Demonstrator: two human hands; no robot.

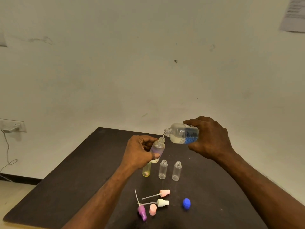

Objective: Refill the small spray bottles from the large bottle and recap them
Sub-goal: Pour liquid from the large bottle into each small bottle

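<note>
Two hands work over a dark matte table [69, 171] by a scuffed pale wall [115, 63]: left hand [138, 152] grips a clear small bottle [158, 148], right hand [209, 139] clasps the tilted big bottle [183, 133].

Large bottle [184, 133] tilted over small bottle [157, 148]
</note>
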